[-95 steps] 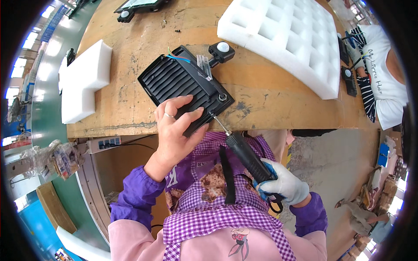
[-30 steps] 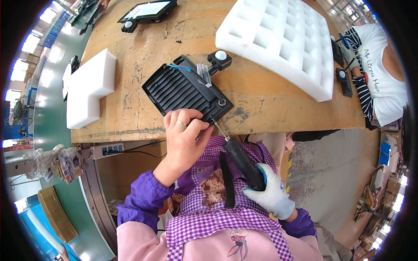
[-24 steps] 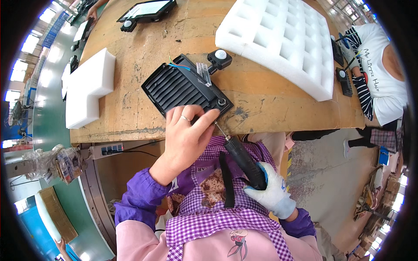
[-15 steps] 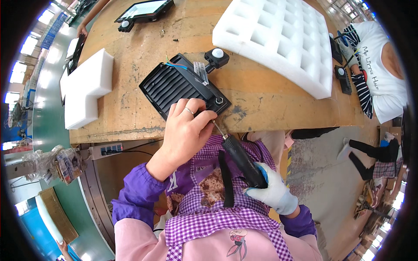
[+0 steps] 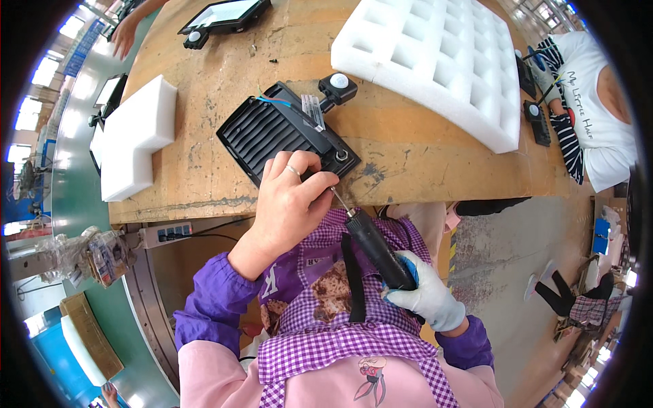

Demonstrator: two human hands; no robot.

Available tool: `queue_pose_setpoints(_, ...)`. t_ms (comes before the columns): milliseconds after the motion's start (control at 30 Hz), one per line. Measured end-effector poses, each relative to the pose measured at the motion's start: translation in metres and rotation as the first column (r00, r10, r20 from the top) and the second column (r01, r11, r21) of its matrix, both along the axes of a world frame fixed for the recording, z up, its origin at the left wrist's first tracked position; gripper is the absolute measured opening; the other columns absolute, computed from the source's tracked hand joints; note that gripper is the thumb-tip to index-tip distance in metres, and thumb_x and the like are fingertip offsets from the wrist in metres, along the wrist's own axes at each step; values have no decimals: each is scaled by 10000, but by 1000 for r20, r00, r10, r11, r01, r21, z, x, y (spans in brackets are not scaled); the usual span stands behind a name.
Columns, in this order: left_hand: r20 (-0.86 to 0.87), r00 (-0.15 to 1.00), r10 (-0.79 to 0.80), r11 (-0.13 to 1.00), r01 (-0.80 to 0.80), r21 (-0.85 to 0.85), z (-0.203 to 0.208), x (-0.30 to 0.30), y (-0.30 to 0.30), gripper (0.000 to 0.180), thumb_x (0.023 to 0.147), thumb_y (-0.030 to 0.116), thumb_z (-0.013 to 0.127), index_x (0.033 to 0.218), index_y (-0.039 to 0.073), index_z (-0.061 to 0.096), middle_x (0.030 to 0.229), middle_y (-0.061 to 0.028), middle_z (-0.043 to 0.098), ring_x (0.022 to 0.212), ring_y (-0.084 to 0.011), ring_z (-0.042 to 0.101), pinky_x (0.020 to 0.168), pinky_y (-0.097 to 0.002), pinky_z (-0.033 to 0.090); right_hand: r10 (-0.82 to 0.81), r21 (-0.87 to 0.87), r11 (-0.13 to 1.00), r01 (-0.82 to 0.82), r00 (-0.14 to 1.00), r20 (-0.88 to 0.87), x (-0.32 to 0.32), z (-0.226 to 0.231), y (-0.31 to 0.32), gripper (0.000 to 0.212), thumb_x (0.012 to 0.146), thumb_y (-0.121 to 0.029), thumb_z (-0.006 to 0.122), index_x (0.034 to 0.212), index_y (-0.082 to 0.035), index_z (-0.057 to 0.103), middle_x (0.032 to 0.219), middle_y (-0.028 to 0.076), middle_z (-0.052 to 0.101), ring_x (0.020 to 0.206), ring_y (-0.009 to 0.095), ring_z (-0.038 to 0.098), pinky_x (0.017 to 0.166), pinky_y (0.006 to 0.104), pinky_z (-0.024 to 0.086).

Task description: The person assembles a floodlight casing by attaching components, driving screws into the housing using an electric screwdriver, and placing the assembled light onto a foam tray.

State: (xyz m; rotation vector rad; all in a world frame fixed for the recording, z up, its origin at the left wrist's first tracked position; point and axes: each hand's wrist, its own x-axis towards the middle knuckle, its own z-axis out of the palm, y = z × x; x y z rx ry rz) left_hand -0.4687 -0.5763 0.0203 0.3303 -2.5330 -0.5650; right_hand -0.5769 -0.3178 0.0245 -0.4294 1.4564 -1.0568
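Note:
A black finned floodlight [image 5: 272, 134] with a motion sensor [image 5: 338, 87] lies tilted near the table's front edge, fins up. Loose coloured wires [image 5: 273, 100] and a white label [image 5: 312, 110] show on its back. My bare left hand [image 5: 289, 204], a ring on one finger, is closed on the floodlight's near edge, thumb and forefinger beside the driver tip. My gloved right hand [image 5: 425, 294] is wrapped around the black body of a power screwdriver [image 5: 377, 246]. Its thin bit points up to the floodlight's near edge; my left fingers hide the exact contact.
A white foam tray with square pockets [image 5: 435, 61] lies at the back right, an L-shaped foam block [image 5: 139, 139] at left. Another floodlight [image 5: 224, 17] sits at the back. A co-worker [image 5: 595, 102] handles sensor parts at right. A green conveyor [image 5: 75, 177] runs along the left.
My hands and the screwdriver have hardly moved. At far left, another person's hand has left the floodlight by the conveyor. The person in the right background has shifted.

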Motion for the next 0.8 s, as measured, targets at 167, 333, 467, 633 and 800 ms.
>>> queue_pose_setpoints(167, -35, 999, -28, 994, 25, -105, -1, -1, 0, 304, 618, 16, 760, 896, 113, 686, 959, -53, 570, 847, -267, 541, 739, -366, 444, 11, 10, 1000, -10, 998, -59, 1, 0, 0, 632, 710, -15, 760, 1274, -27, 475, 959, 35, 601, 885, 115, 594, 846, 282, 493)
queue_pose_setpoints(333, -60, 998, -22, 1000, 21, -12, -2, -1, 1, 359, 599, -11, 769, 928, 102, 683, 982, -65, 575, 867, -281, 556, 723, -369, 481, 34, 6, 999, -33, 983, -181, 4, 1, -1, 648, 699, -18, 778, 1277, -23, 486, 951, 25, 598, 878, 101, 576, 834, 267, 489)
queue_pose_setpoints(467, -55, 998, -38, 999, 36, -22, -4, 2, 0, 383, 593, -24, 769, 946, 91, 675, 996, -73, 575, 866, -283, 556, 723, -373, 491, 6, -16, 1000, -9, 986, -166, 5, -4, 2, 674, 692, -17, 783, 1295, -24, 482, 954, 17, 601, 878, 94, 573, 824, 259, 483)
queue_pose_setpoints(633, -24, 999, -41, 999, 42, 18, 0, 4, 0, 411, 601, -24, 763, 984, 77, 650, 1014, -89, 577, 892, -295, 556, 747, -379, 492, 16, 12, 1000, -14, 984, -175, 5, -1, 0, 683, 687, -30, 790, 1298, -22, 485, 973, 21, 607, 886, 93, 573, 833, 260, 477)
queue_pose_setpoints(800, -34, 999, -38, 995, 41, 88, 1, 4, -1, 401, 611, -27, 761, 971, 59, 606, 1047, -110, 582, 926, -316, 556, 784, -382, 484, 25, 9, 1000, -24, 983, -181, 3, 0, 0, 683, 680, -45, 799, 1290, -19, 492, 976, 23, 612, 887, 96, 572, 834, 264, 474)
